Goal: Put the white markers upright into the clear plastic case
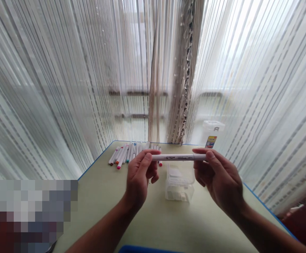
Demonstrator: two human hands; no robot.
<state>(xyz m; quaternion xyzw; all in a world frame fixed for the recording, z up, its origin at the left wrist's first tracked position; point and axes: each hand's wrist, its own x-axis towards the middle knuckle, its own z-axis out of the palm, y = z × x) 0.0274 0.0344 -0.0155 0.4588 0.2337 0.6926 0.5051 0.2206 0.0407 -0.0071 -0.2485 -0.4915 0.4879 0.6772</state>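
My left hand (139, 172) and right hand (225, 177) pinch marker (176, 157) ends | step: seemingly holding it level | next: likely needs even pressure

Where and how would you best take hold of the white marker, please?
I'd suggest the middle of the white marker, coming from above: it is held roughly level, its ends pinched by the left hand and the right hand, which leaves its slim, straight middle free to pinch crosswise.
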